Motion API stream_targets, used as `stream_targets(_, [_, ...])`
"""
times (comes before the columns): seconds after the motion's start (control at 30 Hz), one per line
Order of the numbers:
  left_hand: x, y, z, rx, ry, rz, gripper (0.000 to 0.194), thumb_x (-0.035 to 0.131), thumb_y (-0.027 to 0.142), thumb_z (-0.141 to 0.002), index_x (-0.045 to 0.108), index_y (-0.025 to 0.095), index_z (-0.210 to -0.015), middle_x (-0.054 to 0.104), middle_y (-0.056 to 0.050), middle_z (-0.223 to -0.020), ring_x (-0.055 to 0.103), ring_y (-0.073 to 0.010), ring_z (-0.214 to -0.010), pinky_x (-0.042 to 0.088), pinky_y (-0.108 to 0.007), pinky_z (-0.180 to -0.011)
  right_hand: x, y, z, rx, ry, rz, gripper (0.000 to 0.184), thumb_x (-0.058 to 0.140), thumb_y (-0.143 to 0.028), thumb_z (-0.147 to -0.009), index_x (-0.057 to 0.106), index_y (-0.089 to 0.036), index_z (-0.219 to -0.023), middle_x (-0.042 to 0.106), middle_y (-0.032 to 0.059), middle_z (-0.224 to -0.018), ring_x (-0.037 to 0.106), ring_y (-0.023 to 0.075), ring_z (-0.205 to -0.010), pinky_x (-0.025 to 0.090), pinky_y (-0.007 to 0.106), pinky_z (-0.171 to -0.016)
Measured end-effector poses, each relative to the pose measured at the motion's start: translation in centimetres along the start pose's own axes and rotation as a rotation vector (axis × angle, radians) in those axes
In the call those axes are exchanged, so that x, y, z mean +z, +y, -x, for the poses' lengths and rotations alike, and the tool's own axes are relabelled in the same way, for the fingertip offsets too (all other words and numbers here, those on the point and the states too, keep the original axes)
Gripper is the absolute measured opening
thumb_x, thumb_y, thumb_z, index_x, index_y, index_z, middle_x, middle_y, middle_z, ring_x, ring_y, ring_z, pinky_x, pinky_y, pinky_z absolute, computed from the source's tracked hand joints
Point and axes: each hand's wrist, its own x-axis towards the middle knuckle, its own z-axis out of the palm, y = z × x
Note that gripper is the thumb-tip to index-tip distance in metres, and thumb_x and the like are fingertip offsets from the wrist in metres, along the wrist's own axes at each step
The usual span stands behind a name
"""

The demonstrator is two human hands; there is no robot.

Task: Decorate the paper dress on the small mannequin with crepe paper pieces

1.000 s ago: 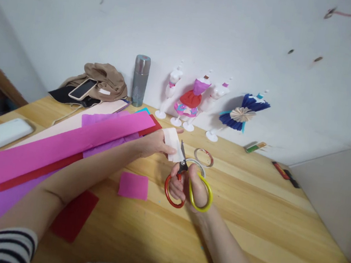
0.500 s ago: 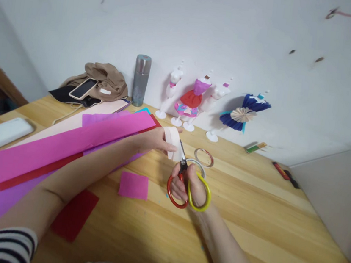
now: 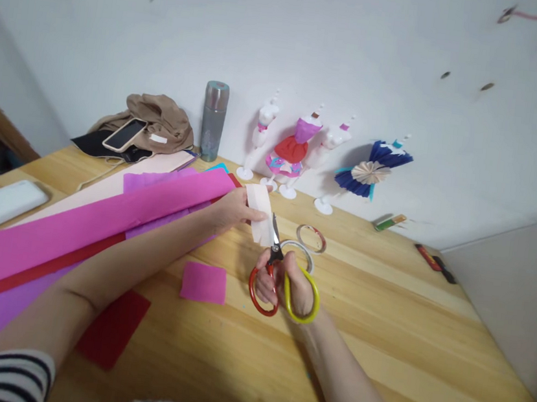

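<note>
Above the pale wooden worktop [image 3: 378, 345], the fingers of the left hand [image 3: 236, 211] pinched a cream-white, rectangular, paper-like strip [image 3: 258, 205], seemingly light, limp and easily torn, best held flat near its edges, while the right hand [image 3: 301, 294] gripped black-bladed, red-and-yellow-handled scissors [image 3: 276, 253] beside it.

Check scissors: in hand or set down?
In hand: the right hand grips the scissors by their red and yellow handles.

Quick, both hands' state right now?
Left hand: closed, pinching the pale strip under its thumb.
Right hand: closed on the red-and-yellow-handled scissors, blades at the strip's edge.
</note>
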Motion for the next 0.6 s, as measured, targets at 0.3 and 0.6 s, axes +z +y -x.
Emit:
stream_targets(0.3, [0.16, -0.54, 0.28, 0.012, -0.047, -0.094, 0.1, 0.088, 0.015, -0.056, 0.045, 0.008, -0.146, 0.073, -0.004, -0.082, 0.068, -0.0158, -0.072, 0.05, -0.026, -0.07, 0.12, -0.2, -0.05, -0.001, 0.014, 0.0, 0.06, 0.061, -0.077, -0.08, 0.062, -0.018, -0.088, 0.046, -0.0073, -0.052, 0.035, 0.008, -0.036, 0.031, 0.026, -0.043])
stream_targets(0.6, [0.42, -0.56, 0.34, 0.008, -0.047, -0.08, 0.108, 0.088, 0.013, -0.054, 0.04, 0.01, -0.151, 0.072, -0.001, -0.08, 0.066, -0.0144, -0.07, 0.051, -0.024, -0.067, 0.42, -0.03, 0.15, -0.004, 0.1, 0.003, 0.06, 0.059, -0.078, -0.08, 0.063, -0.018, -0.084, 0.042, -0.0075, -0.05, 0.029, 0.0081, -0.034, 0.025, 0.026, -0.04])
